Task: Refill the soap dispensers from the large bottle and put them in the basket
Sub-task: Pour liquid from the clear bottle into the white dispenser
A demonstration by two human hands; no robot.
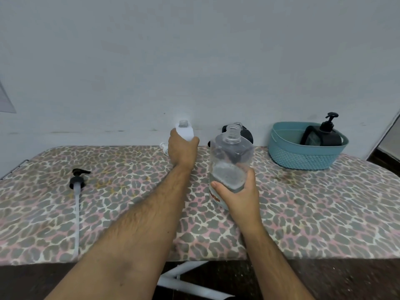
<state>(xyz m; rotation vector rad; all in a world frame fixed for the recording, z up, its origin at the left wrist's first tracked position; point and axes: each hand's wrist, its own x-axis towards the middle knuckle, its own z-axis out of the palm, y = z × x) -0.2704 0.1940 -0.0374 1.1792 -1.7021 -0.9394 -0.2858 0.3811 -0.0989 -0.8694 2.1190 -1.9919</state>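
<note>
A black pump head with a long white tube (76, 191) is lying on the leopard-print board (303, 213). The left hand (183, 148) is gripping a small white uncapped bottle (185, 131); the right hand (238, 193) is clasping the large clear open bottle (231, 156). A black pump dispenser (324, 135) is sitting inside the teal plastic basket (303, 156).

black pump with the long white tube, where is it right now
In the head view the black pump lies flat on the left side of the leopard-print board, apart from both hands, well left of the left hand.
</note>
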